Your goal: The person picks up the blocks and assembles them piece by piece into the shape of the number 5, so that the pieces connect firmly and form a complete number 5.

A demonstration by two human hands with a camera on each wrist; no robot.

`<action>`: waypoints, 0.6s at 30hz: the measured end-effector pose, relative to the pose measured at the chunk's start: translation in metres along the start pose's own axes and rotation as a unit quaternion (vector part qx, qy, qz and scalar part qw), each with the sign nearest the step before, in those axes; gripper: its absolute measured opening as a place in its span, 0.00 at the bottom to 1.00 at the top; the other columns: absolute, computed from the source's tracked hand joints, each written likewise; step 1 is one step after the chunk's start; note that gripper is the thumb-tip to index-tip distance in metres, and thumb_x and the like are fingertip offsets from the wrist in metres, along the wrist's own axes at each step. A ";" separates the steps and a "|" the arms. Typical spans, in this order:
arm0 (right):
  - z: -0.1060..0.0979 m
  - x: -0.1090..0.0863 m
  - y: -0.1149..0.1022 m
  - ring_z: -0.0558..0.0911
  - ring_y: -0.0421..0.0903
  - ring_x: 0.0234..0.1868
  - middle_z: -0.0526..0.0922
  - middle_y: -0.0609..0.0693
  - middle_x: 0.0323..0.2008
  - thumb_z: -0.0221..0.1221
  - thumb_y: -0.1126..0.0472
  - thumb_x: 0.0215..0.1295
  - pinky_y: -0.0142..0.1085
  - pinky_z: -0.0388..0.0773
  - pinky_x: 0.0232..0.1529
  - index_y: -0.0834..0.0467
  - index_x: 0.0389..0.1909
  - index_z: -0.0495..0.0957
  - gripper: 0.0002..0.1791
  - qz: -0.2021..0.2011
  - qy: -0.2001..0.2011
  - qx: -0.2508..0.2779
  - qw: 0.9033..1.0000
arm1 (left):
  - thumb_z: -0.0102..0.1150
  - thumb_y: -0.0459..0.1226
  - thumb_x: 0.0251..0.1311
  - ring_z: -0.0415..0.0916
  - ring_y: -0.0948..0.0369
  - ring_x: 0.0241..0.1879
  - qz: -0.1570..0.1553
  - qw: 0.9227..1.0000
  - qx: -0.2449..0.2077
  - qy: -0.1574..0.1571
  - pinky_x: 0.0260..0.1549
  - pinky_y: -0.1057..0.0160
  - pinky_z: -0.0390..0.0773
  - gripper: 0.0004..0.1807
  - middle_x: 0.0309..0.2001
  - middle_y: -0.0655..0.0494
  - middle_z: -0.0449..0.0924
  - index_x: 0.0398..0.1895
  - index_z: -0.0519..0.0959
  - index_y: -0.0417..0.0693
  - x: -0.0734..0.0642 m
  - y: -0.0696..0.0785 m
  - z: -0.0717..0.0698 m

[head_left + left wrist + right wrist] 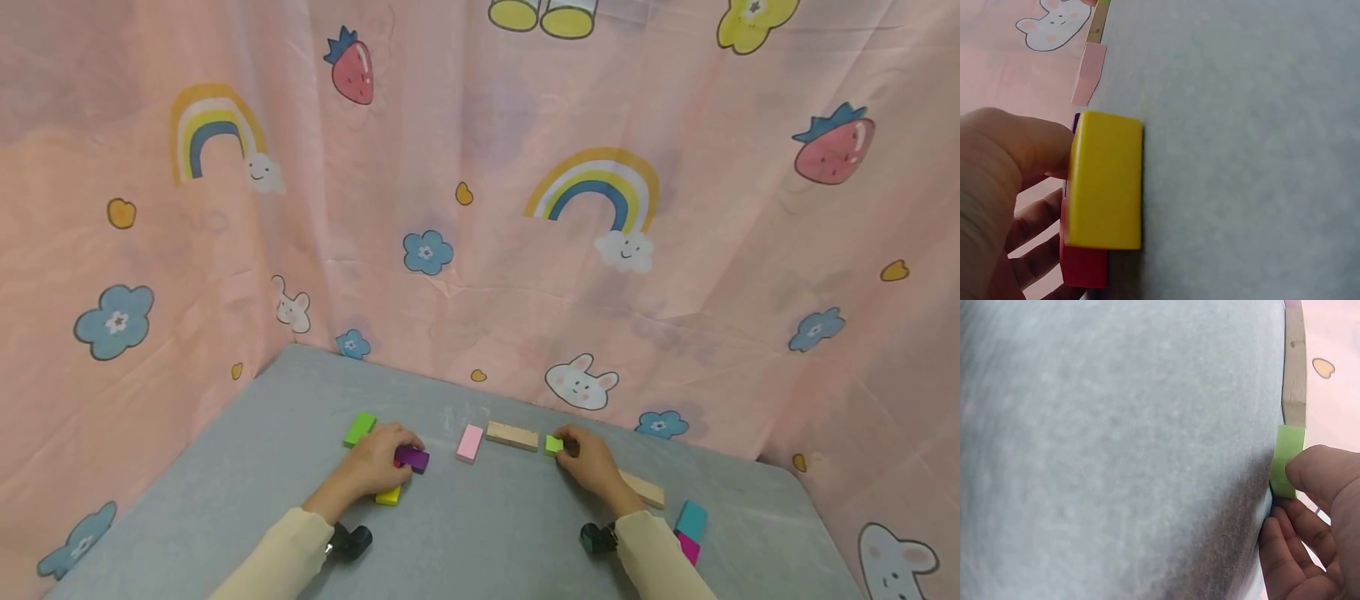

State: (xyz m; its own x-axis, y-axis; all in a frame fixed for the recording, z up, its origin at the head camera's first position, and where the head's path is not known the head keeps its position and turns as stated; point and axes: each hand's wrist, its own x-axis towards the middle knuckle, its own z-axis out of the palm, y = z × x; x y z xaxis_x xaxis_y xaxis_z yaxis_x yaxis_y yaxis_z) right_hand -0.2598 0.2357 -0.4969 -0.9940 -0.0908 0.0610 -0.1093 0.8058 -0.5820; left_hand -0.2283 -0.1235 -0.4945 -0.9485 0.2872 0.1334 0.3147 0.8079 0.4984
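My left hand (375,458) grips a purple block (414,459) between thumb and fingers. A red block (1084,270) sits under those fingers, mostly covered by the hand in the head view. Close by lies a yellow block (387,497), which stands in front of the red and purple ones in the left wrist view. With thumb and fingertips, my right hand (592,463) pinches a small light green block (1287,456) at the table surface. Just left of it on the table is a plain wooden block (512,436).
A pink block (469,443) lies between the hands. Beyond the left hand is a green block (359,429). Another wooden block (647,490) lies partly behind the right wrist, with teal (692,521) and magenta (688,547) blocks farther right. A patterned pink curtain (480,325) borders the grey table (480,533).
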 end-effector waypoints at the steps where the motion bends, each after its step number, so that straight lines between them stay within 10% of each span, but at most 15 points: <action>1: 0.000 0.000 0.000 0.79 0.49 0.49 0.81 0.54 0.48 0.60 0.67 0.59 0.48 0.76 0.54 0.59 0.48 0.78 0.15 0.000 0.000 0.000 1.000 | 0.67 0.37 0.50 0.73 0.58 0.47 0.000 1.000 0.001 0.000 0.51 0.51 0.73 0.15 0.45 0.59 0.79 0.42 0.82 0.58 0.000 0.000 0.000; 18: -0.004 -0.001 -0.004 0.79 0.52 0.51 0.81 0.55 0.49 0.60 0.68 0.60 0.49 0.75 0.56 0.59 0.48 0.77 0.15 0.013 -0.016 0.011 1.000 | 0.70 0.41 0.52 0.74 0.64 0.39 0.045 0.998 -0.018 0.029 0.43 0.62 0.78 0.17 0.40 0.62 0.79 0.46 0.81 0.56 0.005 0.009 -0.002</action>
State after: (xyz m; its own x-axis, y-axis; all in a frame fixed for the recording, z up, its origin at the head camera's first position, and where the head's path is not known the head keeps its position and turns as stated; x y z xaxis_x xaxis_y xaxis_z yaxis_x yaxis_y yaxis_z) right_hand -0.2584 0.2354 -0.4912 -0.9959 -0.0886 0.0203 -0.0830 0.7955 -0.6002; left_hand -0.2305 -0.1155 -0.4872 -0.9169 0.3273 0.2285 0.3991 0.7605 0.5121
